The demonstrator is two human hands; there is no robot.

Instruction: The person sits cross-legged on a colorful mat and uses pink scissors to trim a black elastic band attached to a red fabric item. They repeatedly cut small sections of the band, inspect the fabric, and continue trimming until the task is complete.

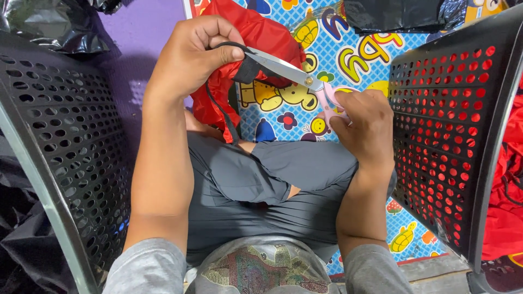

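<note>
Pink-handled scissors (305, 81), red fabric (256, 38)

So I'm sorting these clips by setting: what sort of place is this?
Probably a home or small workshop floor used for sewing or bag making. The person sits cross-legged on a colourful cartoon play mat between two black perforated crates, cutting a black strap on red fabric with pink-handled scissors.

Cartoon-print floor mat (370, 49); black bags (397, 13), crates (447, 136)
</note>
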